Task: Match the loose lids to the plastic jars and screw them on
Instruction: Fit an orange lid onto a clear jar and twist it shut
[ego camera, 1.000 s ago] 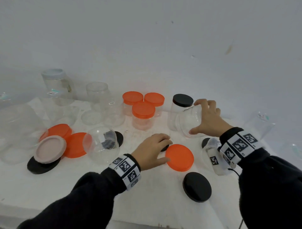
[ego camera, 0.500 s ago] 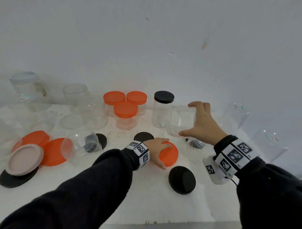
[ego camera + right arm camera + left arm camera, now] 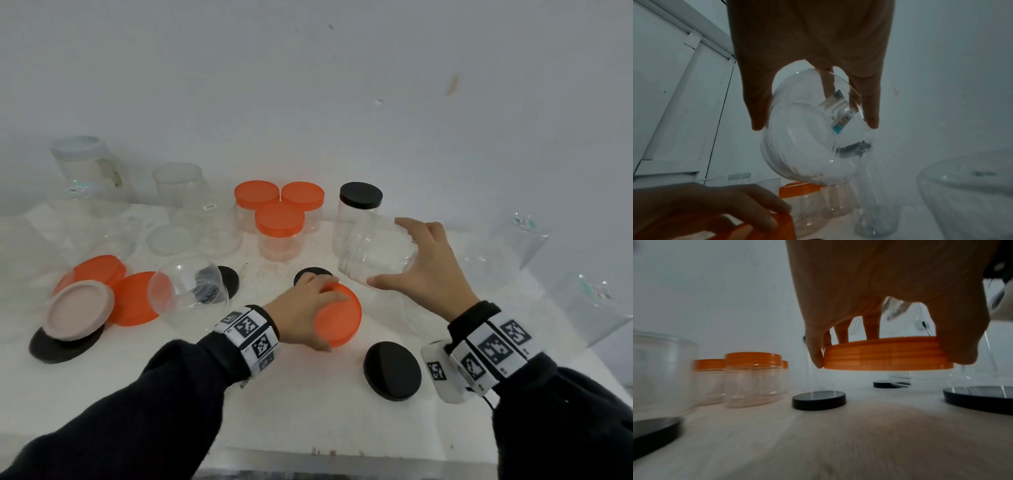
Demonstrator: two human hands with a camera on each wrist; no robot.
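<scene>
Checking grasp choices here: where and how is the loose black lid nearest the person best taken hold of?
The black lid lies flat on the table, clear of the hands. Probably best from above, fingertips pinching opposite sides of its low round rim.

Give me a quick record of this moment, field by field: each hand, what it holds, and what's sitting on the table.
left hand: grips the orange lid, lifted off the table
right hand: holds a clear jar, tilted, no lid
capped jars: three orange-lidded jars, one black-lidded jar
loose lids: black lid near the right wrist; pink lid at far left
</scene>
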